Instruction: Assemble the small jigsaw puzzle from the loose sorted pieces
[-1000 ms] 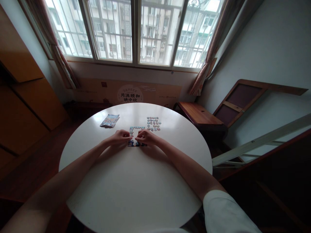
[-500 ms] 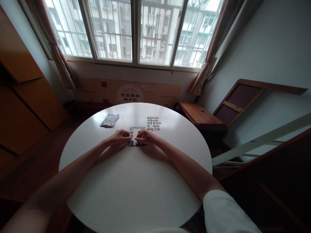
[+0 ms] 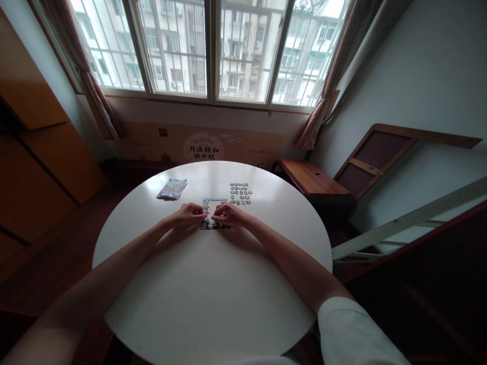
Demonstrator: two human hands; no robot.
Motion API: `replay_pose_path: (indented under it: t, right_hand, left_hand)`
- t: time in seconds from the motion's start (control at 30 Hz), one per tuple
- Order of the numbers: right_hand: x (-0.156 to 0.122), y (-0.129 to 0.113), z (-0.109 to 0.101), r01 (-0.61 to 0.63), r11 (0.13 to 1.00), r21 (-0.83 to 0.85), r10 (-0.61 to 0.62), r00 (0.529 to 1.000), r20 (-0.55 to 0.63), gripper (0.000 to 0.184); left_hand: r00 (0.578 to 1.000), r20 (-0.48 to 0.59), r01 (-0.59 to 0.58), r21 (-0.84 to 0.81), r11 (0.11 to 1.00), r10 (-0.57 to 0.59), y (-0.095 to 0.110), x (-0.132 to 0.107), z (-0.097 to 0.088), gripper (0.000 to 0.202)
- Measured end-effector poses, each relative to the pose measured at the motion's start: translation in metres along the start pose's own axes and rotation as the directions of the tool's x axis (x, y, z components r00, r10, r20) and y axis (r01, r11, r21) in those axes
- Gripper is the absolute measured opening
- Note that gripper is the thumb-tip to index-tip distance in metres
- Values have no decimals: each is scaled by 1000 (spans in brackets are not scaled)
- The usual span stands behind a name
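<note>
A partly joined jigsaw puzzle lies on the white round table, its pieces forming a frame around bare tabletop. At the puzzle's left side rests my left hand, fingers curled with the tips at the edge pieces. My right hand is over the right side, thumb and fingers pinched together; it hides part of the frame. Whatever either pinch holds is too small to make out. Loose puzzle pieces are spread in rows just beyond my right hand.
A colourful printed packet or sheet lies at the table's back left. Behind the table stands a long printed cardboard panel under the window. A wooden bench is to the back right, with a pale ladder-like rail at the right.
</note>
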State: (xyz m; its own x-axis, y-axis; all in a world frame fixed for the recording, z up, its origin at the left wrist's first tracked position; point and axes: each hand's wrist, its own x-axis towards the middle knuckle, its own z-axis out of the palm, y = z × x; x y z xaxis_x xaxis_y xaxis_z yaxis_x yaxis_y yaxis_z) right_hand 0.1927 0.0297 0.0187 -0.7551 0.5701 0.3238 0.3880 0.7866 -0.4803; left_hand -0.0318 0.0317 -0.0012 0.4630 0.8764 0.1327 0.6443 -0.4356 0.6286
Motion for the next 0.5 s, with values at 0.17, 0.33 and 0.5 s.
replay_pose_path:
  t: [0.17,0.33,0.5]
  right_hand:
    - [0,-1,-1,-10,1000,7,10,1000,5,22]
    - [0,-3,-1,-25,1000,-1,25,1000,7,21]
    - [0,-1,0,-4,1000,19,4,1000,-9,23]
  left_hand:
    - [1000,11,-10,11,1000,10,-4,1,1,41]
    - [1000,5,-16,-4,1000,16,-6,1,2,39]
    - [1000,12,-17,1,1000,17,-7,1,2,40]
